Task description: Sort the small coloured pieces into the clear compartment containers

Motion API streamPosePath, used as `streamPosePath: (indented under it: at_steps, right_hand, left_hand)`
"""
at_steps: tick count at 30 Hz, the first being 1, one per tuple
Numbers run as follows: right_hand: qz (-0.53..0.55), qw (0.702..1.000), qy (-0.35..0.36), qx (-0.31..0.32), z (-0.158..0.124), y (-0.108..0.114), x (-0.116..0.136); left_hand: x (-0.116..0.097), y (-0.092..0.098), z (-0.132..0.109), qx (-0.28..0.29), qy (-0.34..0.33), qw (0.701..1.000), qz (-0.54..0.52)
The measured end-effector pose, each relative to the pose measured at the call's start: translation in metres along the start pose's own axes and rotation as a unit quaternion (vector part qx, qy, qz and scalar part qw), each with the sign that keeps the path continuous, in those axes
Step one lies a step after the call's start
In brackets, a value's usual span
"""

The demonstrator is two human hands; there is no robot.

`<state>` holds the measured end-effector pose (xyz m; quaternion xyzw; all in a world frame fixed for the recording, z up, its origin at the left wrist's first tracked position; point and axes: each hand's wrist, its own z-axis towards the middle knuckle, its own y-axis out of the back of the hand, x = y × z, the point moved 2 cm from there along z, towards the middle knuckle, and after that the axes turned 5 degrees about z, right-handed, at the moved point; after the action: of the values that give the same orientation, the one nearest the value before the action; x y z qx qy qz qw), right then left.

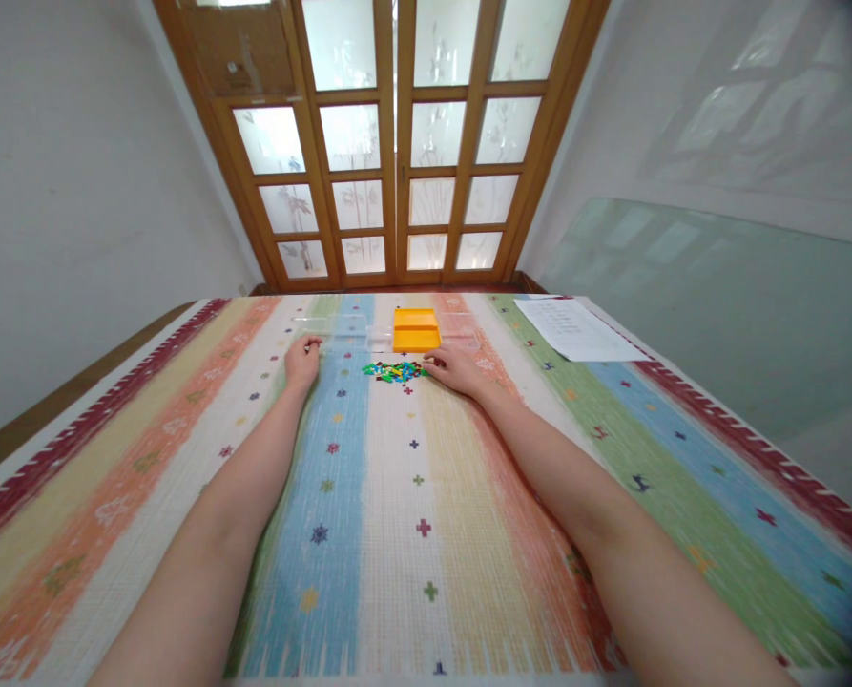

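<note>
A small pile of tiny coloured plastic pieces [395,371], green, blue, yellow and dark red, lies on the striped tablecloth [389,534]. My right hand [455,368] rests at the pile's right edge, its fingers reaching toward the pieces and slightly apart. Left of the pile, my left hand [301,362] is on the cloth with its fingers curled in; whether anything small is between them is hidden. Behind the pile sits a yellow tray [417,341] with a raised divider. A clear plastic box [343,329] stands just beyond my left hand.
Another clear plastic container [460,330] is to the right of the yellow tray. A printed white sheet [575,329] lies at the far right of the table. Beyond the table's back edge are wooden glass-paned doors [397,191], and a glass panel [718,315] leans by the right wall.
</note>
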<state>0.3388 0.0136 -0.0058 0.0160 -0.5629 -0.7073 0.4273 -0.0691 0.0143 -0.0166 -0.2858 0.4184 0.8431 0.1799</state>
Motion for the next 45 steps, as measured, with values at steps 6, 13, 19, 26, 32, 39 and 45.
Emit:
streamPosePath:
  at_steps: [6, 13, 19, 26, 32, 39, 45]
  right_hand:
    - [-0.003, 1.000, 0.000, 0.002, 0.000, 0.000, 0.000]
    - [-0.009, 1.000, -0.006, 0.010, 0.000, 0.002, 0.004]
    - [-0.011, 1.000, -0.005, 0.012, 0.000, 0.003, 0.005]
    - [-0.006, 1.000, 0.003, 0.003, -0.001, 0.002, 0.003]
    - [-0.001, 1.000, 0.007, 0.005, 0.000, 0.000, 0.001]
    - [-0.004, 1.000, 0.007, 0.003, 0.000, 0.000, 0.000]
    - [-0.005, 1.000, 0.006, 0.002, 0.000, -0.001, -0.001]
  left_hand:
    - [-0.004, -0.002, -0.002, 0.031, -0.017, 0.999, 0.019]
    - [-0.016, -0.007, -0.007, 0.093, -0.046, 0.990, 0.094]
    - [-0.014, -0.012, -0.007, 0.113, -0.058, 0.985, 0.117]
    - [-0.015, -0.012, -0.010, 0.119, -0.069, 0.982, 0.132]
    - [-0.017, -0.011, -0.013, 0.106, -0.067, 0.986, 0.114]
    - [-0.015, -0.010, -0.010, 0.091, -0.047, 0.991, 0.085]
    - [-0.013, -0.009, -0.009, 0.093, -0.011, 0.993, 0.077]
